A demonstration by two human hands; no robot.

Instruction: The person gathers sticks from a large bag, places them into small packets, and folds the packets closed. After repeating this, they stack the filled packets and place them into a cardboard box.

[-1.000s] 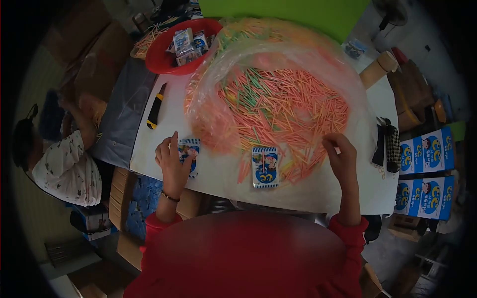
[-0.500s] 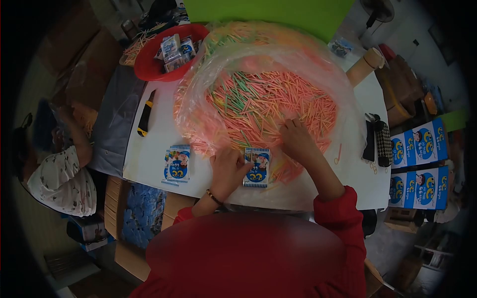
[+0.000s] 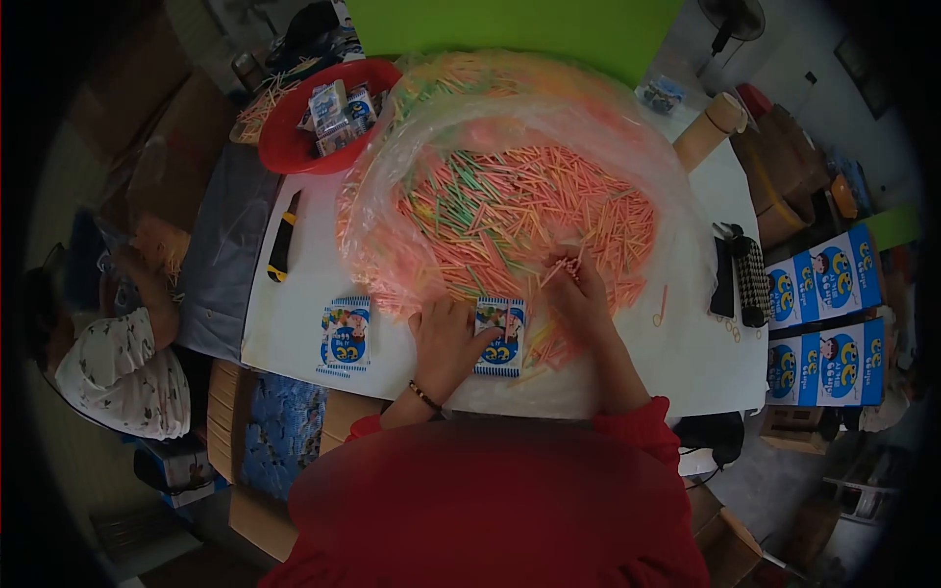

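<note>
A large clear plastic bag (image 3: 676,186) lies opened on the table, heaped with thin pink, orange and green sticks (image 3: 529,206). At its near edge my right hand (image 3: 582,299) is closed around a small bunch of sticks (image 3: 564,266), their ends poking up past the fingers. My left hand (image 3: 446,345) rests on the tabletop with fingers apart, its thumb against the edge of a blue-and-white printed packet (image 3: 499,338). Left of that hand lies a small stack of matching packets (image 3: 345,335). A few loose sticks (image 3: 549,355) lie between the packet and my right wrist.
A red bowl (image 3: 279,132) of packets stands at the back left, above a yellow-black utility knife (image 3: 282,240). On the right are a tan cylinder (image 3: 701,132), a checkered case (image 3: 752,279) and blue printed boxes (image 3: 823,363). Another person (image 3: 127,372) sits at far left.
My right hand has drawn back from the heap toward me and now holds a bunch of sticks. My left hand stays beside the packet; the whole view has shifted slightly.
</note>
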